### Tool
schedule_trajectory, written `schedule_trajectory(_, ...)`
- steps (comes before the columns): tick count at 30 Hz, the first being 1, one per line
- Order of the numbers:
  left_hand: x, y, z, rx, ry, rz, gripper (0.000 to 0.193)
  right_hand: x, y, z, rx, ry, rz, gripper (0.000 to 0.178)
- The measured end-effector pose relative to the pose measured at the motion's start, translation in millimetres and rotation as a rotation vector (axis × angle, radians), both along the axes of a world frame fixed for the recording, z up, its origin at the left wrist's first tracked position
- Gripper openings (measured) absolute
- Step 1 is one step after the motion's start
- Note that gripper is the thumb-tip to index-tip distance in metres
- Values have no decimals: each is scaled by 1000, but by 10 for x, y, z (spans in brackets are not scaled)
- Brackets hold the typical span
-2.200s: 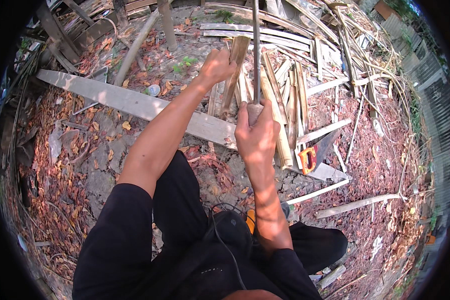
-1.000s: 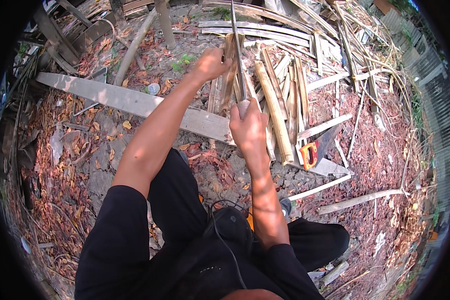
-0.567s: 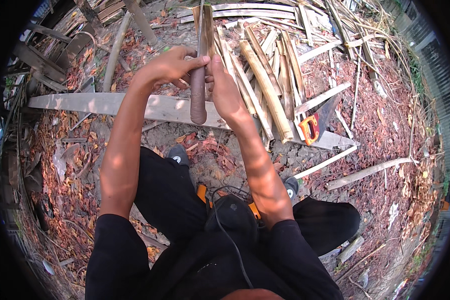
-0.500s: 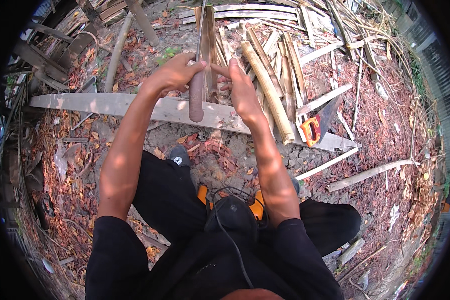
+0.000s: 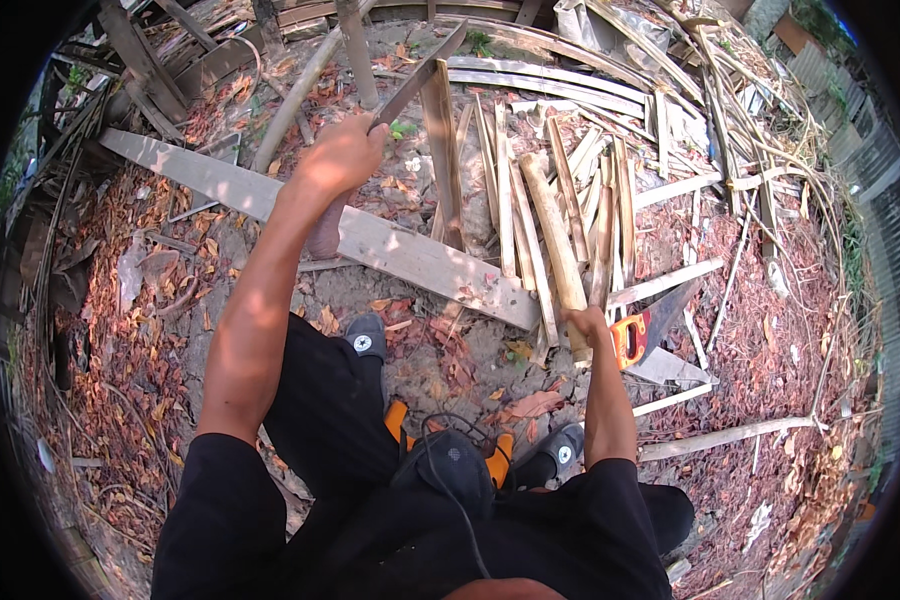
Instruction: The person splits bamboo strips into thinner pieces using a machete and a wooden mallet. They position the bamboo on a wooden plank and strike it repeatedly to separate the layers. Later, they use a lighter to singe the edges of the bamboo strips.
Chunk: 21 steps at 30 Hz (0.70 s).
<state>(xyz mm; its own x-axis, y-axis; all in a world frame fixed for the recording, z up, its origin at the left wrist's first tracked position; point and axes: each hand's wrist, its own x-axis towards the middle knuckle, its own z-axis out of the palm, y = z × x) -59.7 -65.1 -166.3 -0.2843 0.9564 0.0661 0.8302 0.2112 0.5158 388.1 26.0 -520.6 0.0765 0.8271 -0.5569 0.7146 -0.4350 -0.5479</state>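
Observation:
My left hand [image 5: 345, 155] is closed around the brown handle of a machete [image 5: 422, 88]. Its long blade slants up to the right, passing over the top of a split wooden piece [image 5: 440, 150]; whether they touch I cannot tell. That piece stands just beyond a long grey plank [image 5: 410, 262] on the ground. To the right, my right hand [image 5: 588, 324] is closed at the near end of a pale round pole [image 5: 550, 220], its fingers partly hidden. Beside this hand lies a handsaw [image 5: 630, 338] with an orange handle, overlapping the plank's right end.
Split sticks [image 5: 618, 220] lie heaped around the pole, with curved strips [image 5: 550, 83] behind them. A thin log [image 5: 730, 437] rests on the leaf-strewn ground at right. Upright posts [image 5: 355, 50] stand at the back left, and corrugated sheet [image 5: 885, 230] edges the far right.
My left hand has moved left with the machete, which has tipped from upright to slanting right. My right hand has left the split piece and moved right and nearer, closing on the pole.

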Motion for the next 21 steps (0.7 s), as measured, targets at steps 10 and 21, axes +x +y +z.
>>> schedule_trajectory(10,78,-196,140,-101,-35,6,43,-645,-337,2654,818,473,-74,47)
schedule_trajectory(21,170,-128,2,-231,58,-159,48,-882,-665,3177,180,273,294,59)
